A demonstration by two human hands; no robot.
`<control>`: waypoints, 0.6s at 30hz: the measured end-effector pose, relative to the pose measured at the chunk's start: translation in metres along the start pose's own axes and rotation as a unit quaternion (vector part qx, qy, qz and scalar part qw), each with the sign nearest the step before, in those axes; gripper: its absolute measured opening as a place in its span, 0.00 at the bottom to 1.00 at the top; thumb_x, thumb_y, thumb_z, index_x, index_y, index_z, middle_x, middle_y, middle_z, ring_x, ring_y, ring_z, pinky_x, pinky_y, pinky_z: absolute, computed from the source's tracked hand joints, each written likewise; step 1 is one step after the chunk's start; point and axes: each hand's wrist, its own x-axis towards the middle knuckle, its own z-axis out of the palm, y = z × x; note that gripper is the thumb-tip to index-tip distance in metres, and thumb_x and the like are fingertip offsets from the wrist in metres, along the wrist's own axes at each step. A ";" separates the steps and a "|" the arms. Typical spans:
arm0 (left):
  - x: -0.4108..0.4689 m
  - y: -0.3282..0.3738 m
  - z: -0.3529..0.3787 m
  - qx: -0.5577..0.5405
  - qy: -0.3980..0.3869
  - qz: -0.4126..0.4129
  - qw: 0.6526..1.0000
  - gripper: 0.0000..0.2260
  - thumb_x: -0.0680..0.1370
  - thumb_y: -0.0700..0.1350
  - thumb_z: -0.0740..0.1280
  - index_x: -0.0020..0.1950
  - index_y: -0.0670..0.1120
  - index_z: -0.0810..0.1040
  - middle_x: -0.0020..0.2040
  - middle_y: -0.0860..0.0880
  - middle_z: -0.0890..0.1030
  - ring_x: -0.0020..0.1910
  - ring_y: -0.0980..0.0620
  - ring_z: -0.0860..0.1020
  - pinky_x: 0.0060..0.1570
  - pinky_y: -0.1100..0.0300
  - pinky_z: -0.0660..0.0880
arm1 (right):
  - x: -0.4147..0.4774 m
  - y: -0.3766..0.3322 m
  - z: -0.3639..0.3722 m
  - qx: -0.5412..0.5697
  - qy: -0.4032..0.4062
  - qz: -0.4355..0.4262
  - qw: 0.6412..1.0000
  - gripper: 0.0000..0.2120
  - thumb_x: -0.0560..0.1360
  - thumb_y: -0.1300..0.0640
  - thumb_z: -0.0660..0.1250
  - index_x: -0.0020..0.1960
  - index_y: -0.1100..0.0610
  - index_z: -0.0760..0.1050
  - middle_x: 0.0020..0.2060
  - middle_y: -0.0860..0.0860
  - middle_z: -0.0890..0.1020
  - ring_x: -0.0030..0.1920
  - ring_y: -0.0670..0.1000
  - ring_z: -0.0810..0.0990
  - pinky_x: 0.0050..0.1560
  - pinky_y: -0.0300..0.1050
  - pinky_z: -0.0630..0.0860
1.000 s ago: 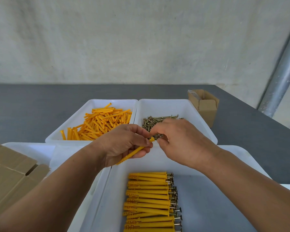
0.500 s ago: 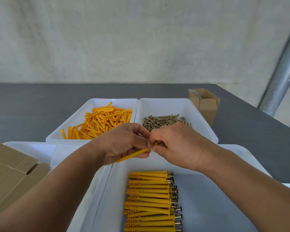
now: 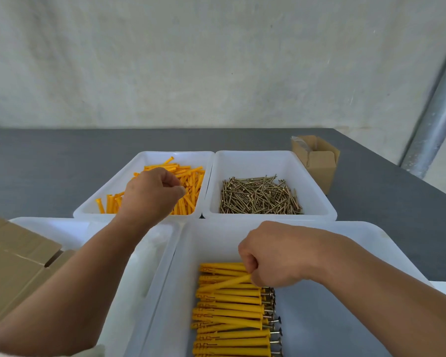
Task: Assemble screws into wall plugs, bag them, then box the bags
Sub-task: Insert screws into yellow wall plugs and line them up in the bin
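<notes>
Dozen or so finished plugs (image 3: pixel 229 315) sit in a neat row in the near tray (image 3: pixel 371 243) at lower centre. But there are big piles of loose plugs (image 3: pixel 191 181) and screws (image 3: pixel 260 197) further up and no filled bag in sight, so I reckon we're early, with bagging and boxing all to come. My right hand (image 3: pixel 276 256) is curled round the head end of one more assembled plug (image 3: pixel 224 282) at the top of that row, long axis running left-right and slightly tilted, tip pointing lower left, while my left hand (image 3: pixel 152 194) hovers over the loose plugs with fingers curled in, can't tell if it's got one.
</notes>
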 end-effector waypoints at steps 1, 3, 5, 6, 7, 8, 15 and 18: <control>0.002 -0.004 0.000 0.056 0.014 0.009 0.998 0.02 0.74 0.46 0.70 0.41 0.51 0.79 0.38 0.55 0.80 0.43 0.50 0.78 0.40 0.58 0.73 | 0.001 -0.001 0.001 -0.007 -0.007 -0.003 1.000 0.09 0.77 0.59 0.63 0.54 0.59 0.80 0.51 0.53 0.81 0.51 0.53 0.80 0.30 0.36 0.65; 0.005 -0.012 0.002 0.139 0.024 0.014 0.990 0.05 0.75 0.50 0.69 0.42 0.51 0.78 0.40 0.54 0.78 0.45 0.50 0.75 0.40 0.58 0.69 | 0.003 -0.002 0.003 -0.013 -0.021 -0.006 1.000 0.10 0.78 0.59 0.63 0.55 0.59 0.80 0.52 0.54 0.82 0.52 0.53 0.80 0.30 0.36 0.65; 0.009 -0.021 0.004 0.209 0.019 0.008 0.978 0.09 0.76 0.55 0.66 0.44 0.51 0.77 0.44 0.50 0.76 0.45 0.49 0.71 0.43 0.57 0.66 | 0.003 -0.002 0.004 -0.013 -0.027 -0.009 1.000 0.10 0.78 0.56 0.64 0.56 0.59 0.79 0.52 0.54 0.82 0.52 0.53 0.80 0.30 0.35 0.65; 0.010 -0.025 0.005 0.240 0.010 0.000 0.971 0.11 0.77 0.57 0.63 0.46 0.50 0.78 0.46 0.48 0.75 0.45 0.48 0.70 0.44 0.57 0.66 | 0.003 -0.002 0.004 -0.012 -0.028 -0.013 0.999 0.11 0.78 0.55 0.65 0.56 0.59 0.79 0.52 0.53 0.82 0.52 0.53 0.80 0.30 0.35 0.64; 0.011 -0.029 0.006 0.265 -0.003 -0.011 0.964 0.15 0.78 0.59 0.60 0.47 0.49 0.79 0.48 0.46 0.75 0.45 0.46 0.70 0.45 0.56 0.66 | 0.003 -0.001 0.004 -0.008 -0.030 -0.018 0.999 0.11 0.78 0.52 0.65 0.55 0.58 0.79 0.51 0.53 0.82 0.51 0.52 0.80 0.30 0.35 0.64; 0.013 -0.033 0.006 0.282 -0.019 -0.026 0.959 0.19 0.79 0.60 0.57 0.48 0.48 0.79 0.51 0.43 0.76 0.47 0.44 0.72 0.47 0.54 0.68 | 0.002 0.000 0.003 0.001 -0.031 -0.021 0.999 0.12 0.78 0.50 0.66 0.54 0.57 0.80 0.51 0.52 0.82 0.49 0.51 0.79 0.31 0.35 0.65; 0.018 -0.047 0.011 0.375 -0.100 -0.085 0.918 0.35 0.76 0.70 0.43 0.60 0.51 0.80 0.65 0.45 0.77 0.64 0.43 0.73 0.60 0.49 0.67 | 0.007 0.024 -0.011 0.129 0.197 0.036 0.971 0.12 0.76 0.47 0.65 0.37 0.51 0.75 0.33 0.46 0.78 0.37 0.45 0.76 0.35 0.40 0.70; 0.020 -0.048 0.011 0.379 -0.108 -0.094 0.914 0.37 0.74 0.73 0.43 0.63 0.51 0.78 0.67 0.46 0.75 0.67 0.44 0.72 0.62 0.48 0.65 | 0.019 0.048 -0.005 0.154 0.286 0.113 0.939 0.16 0.79 0.45 0.61 0.36 0.52 0.72 0.32 0.47 0.76 0.35 0.47 0.73 0.34 0.43 0.67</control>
